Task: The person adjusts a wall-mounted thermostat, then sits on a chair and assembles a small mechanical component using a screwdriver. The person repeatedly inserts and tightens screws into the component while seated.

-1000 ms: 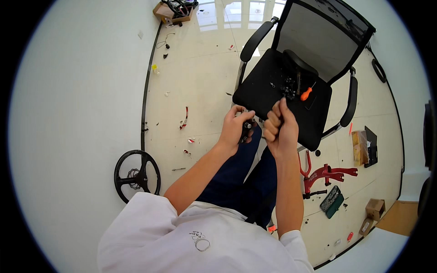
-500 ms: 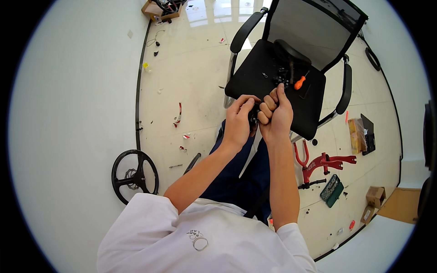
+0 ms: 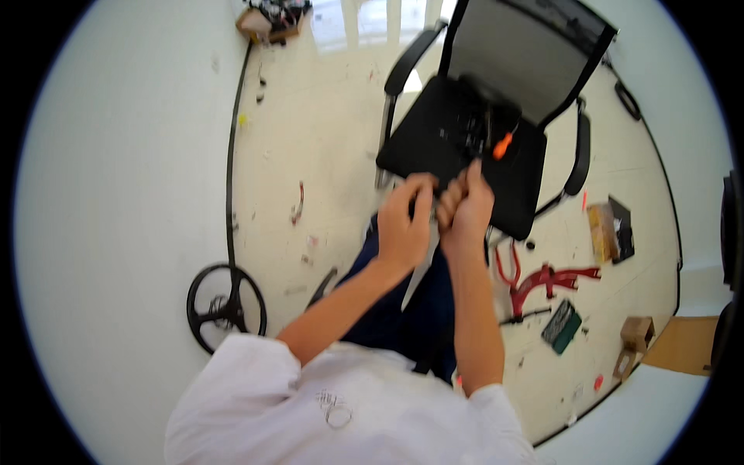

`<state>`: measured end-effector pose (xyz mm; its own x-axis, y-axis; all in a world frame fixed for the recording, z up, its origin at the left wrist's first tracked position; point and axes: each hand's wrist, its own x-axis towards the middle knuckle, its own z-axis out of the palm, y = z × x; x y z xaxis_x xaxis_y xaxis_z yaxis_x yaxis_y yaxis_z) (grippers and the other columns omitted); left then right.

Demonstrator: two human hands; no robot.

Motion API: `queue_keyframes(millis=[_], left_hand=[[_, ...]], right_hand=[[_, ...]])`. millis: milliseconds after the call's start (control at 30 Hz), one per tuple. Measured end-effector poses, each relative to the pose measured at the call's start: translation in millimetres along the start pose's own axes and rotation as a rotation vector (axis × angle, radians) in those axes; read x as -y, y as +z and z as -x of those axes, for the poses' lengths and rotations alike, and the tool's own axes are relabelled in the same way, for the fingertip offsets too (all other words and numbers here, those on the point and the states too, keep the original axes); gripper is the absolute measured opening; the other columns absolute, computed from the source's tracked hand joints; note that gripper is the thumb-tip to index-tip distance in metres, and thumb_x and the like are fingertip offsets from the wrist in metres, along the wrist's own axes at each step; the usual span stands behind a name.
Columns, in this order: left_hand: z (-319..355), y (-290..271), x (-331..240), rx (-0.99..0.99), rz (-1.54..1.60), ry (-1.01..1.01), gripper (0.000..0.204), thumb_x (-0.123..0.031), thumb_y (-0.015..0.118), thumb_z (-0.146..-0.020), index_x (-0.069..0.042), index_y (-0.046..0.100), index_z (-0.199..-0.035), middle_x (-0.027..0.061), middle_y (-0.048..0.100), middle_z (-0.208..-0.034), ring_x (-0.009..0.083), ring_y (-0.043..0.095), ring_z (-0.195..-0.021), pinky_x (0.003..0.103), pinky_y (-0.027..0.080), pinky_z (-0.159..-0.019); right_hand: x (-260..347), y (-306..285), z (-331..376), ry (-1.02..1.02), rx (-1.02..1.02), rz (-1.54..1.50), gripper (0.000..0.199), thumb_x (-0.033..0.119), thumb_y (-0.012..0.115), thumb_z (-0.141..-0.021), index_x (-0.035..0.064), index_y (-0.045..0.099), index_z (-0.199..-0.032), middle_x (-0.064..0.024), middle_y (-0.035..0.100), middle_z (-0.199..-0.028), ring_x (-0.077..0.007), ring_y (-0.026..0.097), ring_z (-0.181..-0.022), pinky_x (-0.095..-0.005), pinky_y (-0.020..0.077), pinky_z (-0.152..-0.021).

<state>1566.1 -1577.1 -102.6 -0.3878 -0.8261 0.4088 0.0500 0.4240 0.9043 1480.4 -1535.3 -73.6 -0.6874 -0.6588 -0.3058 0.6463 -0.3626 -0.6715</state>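
My left hand (image 3: 404, 225) and my right hand (image 3: 467, 213) are close together over my lap, just in front of the office chair's black seat (image 3: 415, 147). The fingers of my left hand are bent in a pinch toward the right hand. My right hand is curled like a fist, its thumb pointing away from me. A small dark part sits between the hands, mostly hidden by fingers and blurred. Farther back on the seat lie an orange-handled screwdriver (image 3: 503, 146), several small black parts (image 3: 471, 141) and a dark bicycle saddle (image 3: 487, 91).
A black three-spoke wheel (image 3: 199, 318) leans near the left wall. On the floor to the right are a red bicycle frame (image 3: 527, 287), a dark green tool case (image 3: 562, 326) and a cardboard box (image 3: 638, 332). Another filled box (image 3: 249, 25) stands far left. Small scraps dot the floor.
Both hands have come slightly nearer my body, and the dark part between them shows less than before. The whole view has shifted a little and is more blurred.
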Motion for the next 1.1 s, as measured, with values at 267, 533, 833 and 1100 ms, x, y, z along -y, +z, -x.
queue_keyframes(millis=[267, 533, 833, 1100], left_hand=[[22.8, -12.3, 0.8, 0.132, -0.202, 0.225, 0.018, -0.014, 0.060, -0.089, -0.002, 0.066, -0.102, 0.0153, 0.062, -0.090, 0.0316, 0.064, -0.074, 0.036, 0.051, -0.063], [13.9, -12.3, 13.8, 0.182, -0.213, 0.421, 0.019, -0.010, 0.067, -0.082, -0.003, 0.066, -0.100, 0.0147, 0.063, -0.089, 0.0301, 0.065, -0.072, 0.034, 0.052, -0.061], [23.1, -9.5, 22.4, 0.259, 0.050, -0.007, 0.012, -0.007, 0.056, -0.094, 0.001, 0.064, -0.099, 0.0125, 0.063, -0.078, 0.0161, 0.058, -0.062, 0.028, 0.045, -0.056], [32.1, -18.4, 52.0, 0.678, 0.362, -0.538, 0.022, -0.022, 0.055, -0.097, -0.001, 0.062, -0.099, 0.0034, 0.062, -0.086, 0.0081, 0.056, -0.076, 0.024, 0.046, -0.065]], right_hand=[[-28.8, -44.8, -3.1, 0.236, 0.033, -0.379, 0.045, 0.039, 0.043, -0.102, 0.0167, 0.032, -0.065, 0.0054, 0.017, -0.050, -0.0072, 0.012, -0.036, -0.0247, 0.0084, -0.032], [-27.8, -51.3, -5.7, 0.301, 0.056, -0.479, 0.043, 0.039, 0.041, -0.102, 0.0152, 0.034, -0.068, 0.0055, 0.017, -0.051, -0.0071, 0.012, -0.038, -0.0248, 0.0087, -0.034], [-19.9, -29.2, 19.5, 0.016, -0.074, 0.020, 0.045, 0.037, 0.042, -0.103, 0.0115, 0.037, -0.067, 0.0038, 0.028, -0.049, -0.0077, 0.025, -0.038, -0.0252, 0.0198, -0.036], [-43.7, -56.0, 31.5, -0.714, 0.435, 1.073, 0.014, 0.012, 0.057, -0.088, -0.0013, 0.061, -0.089, -0.0194, 0.064, -0.079, -0.0354, 0.061, -0.067, -0.0384, 0.0479, -0.057]])
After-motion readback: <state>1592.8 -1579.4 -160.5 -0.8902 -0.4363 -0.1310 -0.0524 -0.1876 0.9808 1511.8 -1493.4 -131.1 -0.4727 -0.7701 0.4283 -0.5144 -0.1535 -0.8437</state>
